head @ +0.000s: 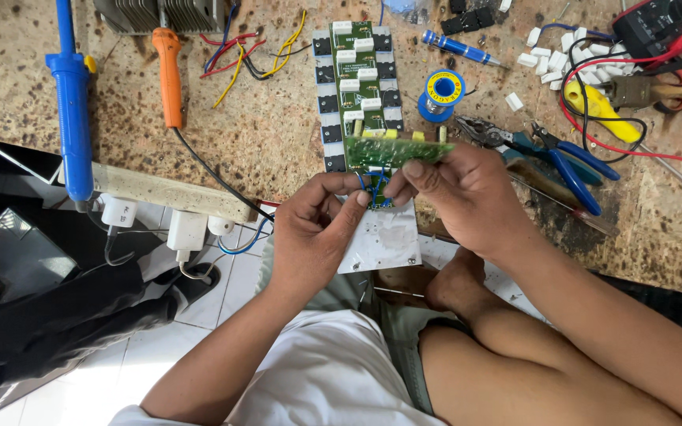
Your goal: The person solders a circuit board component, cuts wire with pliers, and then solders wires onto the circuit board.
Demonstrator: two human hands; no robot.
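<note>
The landmark was the long green amplifier board (pixel 354 87) lying on the stained workbench (pixel 278 134). Nearest the person, just below that board's near end, the left hand (pixel 313 229) was closed with thumb and fingertips pinched on the short blue wires (pixel 374 188) that ran from a small white-backed circuit board (pixel 380 241) up to a small green circuit board (pixel 396 150). The right hand (pixel 467 197) was closed on that green board, gripping its lower edge and holding it edge-up, touching the long board's near end. The step in hand looked like the dressing or seating of those wires between the 2 small boards; the next move would likely call for a steady pinch and a fine, short pull without bending the leads.

Right of the long board lay a blue-and-yellow solder spool (pixel 442 93), then blue-handled pliers (pixel 570 162). Left of it lay an orange-handled soldering iron (pixel 169 75) and, farther left, a blue desoldering pump (pixel 73 102).
</note>
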